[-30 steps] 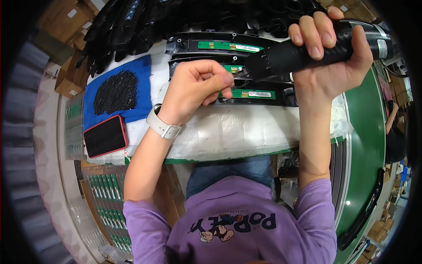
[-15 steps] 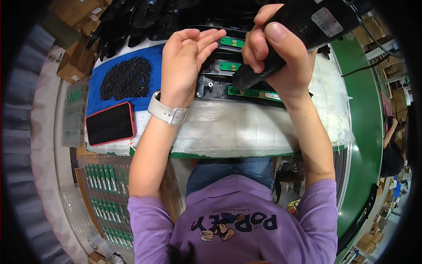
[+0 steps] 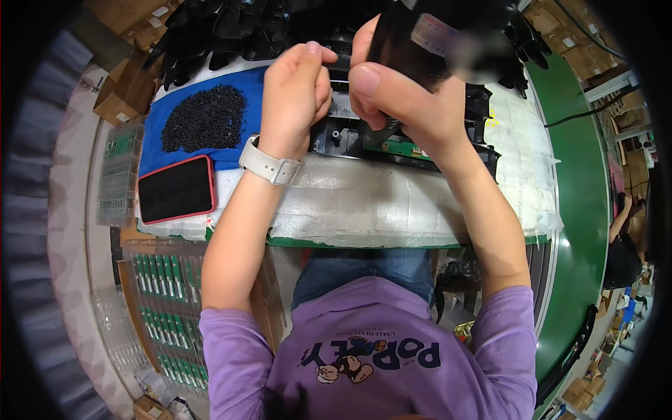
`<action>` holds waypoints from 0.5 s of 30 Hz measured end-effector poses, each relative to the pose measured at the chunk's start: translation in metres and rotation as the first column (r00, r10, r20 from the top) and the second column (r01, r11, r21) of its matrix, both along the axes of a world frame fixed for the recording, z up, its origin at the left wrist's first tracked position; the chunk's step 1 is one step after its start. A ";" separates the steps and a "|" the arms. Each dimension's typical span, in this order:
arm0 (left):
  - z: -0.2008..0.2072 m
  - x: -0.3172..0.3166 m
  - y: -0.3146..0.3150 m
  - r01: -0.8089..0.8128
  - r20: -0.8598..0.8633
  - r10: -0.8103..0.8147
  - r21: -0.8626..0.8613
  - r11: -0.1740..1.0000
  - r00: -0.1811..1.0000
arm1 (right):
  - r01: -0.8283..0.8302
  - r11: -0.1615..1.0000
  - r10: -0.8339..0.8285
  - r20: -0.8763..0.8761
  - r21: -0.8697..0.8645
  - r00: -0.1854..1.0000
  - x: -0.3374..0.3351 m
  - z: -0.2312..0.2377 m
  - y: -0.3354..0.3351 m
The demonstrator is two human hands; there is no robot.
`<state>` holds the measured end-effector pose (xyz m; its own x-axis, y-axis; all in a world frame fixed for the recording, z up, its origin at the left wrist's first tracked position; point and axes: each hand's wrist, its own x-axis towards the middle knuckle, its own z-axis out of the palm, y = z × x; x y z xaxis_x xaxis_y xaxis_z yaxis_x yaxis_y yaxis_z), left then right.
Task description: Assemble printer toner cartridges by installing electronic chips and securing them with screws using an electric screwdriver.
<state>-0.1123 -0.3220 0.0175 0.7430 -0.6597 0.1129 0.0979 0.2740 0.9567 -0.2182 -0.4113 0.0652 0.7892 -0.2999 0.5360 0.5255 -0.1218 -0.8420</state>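
My right hand (image 3: 413, 108) grips a black electric screwdriver (image 3: 402, 52), its lower end angled down over the nearest black plastic panel (image 3: 325, 143). On that panel lies a green circuit board (image 3: 402, 148), partly covered by the tool and hand. The tool's tip is too dark to make out. Left of it, my left hand (image 3: 297, 91) is closed above the panels, with thumb and fingers curled together. Whatever those fingers may hold is hidden. Close by on the left, a heap of tiny black screws (image 3: 203, 120) rests on a blue cloth (image 3: 253, 94).
A red-edged phone (image 3: 177, 190) lies at the front left of the foam-covered table (image 3: 364, 217). More black plastic parts (image 3: 245, 31) crowd the back. Trays of green boards (image 3: 164, 308) stand below on the left. A cable (image 3: 591, 108) hangs at the right.
My left hand's outstretched fingers have curled closed. My right hand and the screwdriver have shifted left and tilted more upright over the nearest panel.
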 end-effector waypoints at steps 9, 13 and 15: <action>-0.006 -0.004 -0.001 0.307 0.013 -0.307 -0.050 0.950 0.952 | -0.026 0.998 0.023 0.052 0.060 0.998 -0.016 0.003 -0.015; -0.001 -0.012 -0.004 0.310 0.057 -0.309 -0.017 0.950 0.949 | -0.215 0.963 0.147 0.356 0.161 0.923 -0.044 0.018 -0.041; 0.001 -0.019 -0.004 0.273 0.101 -0.275 0.038 0.961 0.956 | -0.266 0.928 0.134 0.430 0.262 0.893 -0.058 0.024 -0.057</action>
